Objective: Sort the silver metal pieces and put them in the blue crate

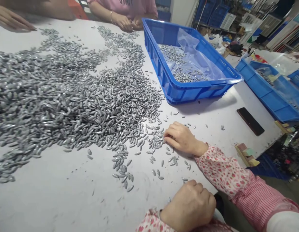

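A broad heap of small oblong silver-grey pieces (67, 103), shaped like seeds, spreads over the white table (67, 203). My right hand (180, 138) rests at the heap's lower right edge, fingertips among the loose pieces, with its palm hidden. Nearer to me, my left hand (189, 206) lies curled closed on the table, a little apart from a few scattered pieces. Both sleeves have a pink floral print.
A blue plastic crate (185, 91) lined with clear plastic holds more pieces. A second blue crate (267, 96) stands further right, beside a black phone (250, 121). Across the table are a co-worker's hands (122, 22) and another person's hand (11, 22). Shelves fill the background.
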`<state>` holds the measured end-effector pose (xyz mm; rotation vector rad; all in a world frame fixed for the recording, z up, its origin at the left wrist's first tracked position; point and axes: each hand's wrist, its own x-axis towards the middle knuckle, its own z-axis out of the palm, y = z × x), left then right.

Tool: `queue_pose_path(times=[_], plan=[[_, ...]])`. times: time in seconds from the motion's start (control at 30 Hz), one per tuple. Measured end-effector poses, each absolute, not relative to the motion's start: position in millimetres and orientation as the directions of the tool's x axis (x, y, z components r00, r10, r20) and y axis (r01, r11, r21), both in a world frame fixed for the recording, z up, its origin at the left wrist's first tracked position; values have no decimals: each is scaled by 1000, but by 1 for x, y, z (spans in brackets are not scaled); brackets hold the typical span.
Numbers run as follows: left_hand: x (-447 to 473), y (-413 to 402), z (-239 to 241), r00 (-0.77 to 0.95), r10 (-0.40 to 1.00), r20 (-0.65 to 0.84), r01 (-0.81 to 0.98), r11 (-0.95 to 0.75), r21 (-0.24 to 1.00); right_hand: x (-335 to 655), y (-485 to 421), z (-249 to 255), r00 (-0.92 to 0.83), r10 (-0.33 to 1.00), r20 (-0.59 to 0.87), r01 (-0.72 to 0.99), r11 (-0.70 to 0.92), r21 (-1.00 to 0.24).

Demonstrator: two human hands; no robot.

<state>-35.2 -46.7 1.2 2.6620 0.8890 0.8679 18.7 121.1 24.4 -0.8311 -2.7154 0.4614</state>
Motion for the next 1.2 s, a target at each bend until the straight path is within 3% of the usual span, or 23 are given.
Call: queue_pose_path(times=[0.17, 0.4, 0.63, 0.93, 1.2], plan=[[-35, -46, 0, 630, 603, 490, 489, -798, 353, 28, 127, 34, -911, 375, 174, 273, 861, -428], [-32, -47, -2, 624, 606, 494, 499, -795, 346, 32, 138, 31, -785, 534, 314, 333, 791, -514], [-33, -47, -3, 653, 602, 459, 492, -799, 347, 21, 128, 21, -854, 485, 190, 360, 813, -457], [-33, -47, -2, 703, 589, 398, 482, -807, 341, 22, 125, 22, -886, 424, 187, 293, 824, -485], [-32, -48, -3, 639, 606, 473, 496, -795, 349, 14, 114, 27, -928, 368, 60, 319, 867, -383]])
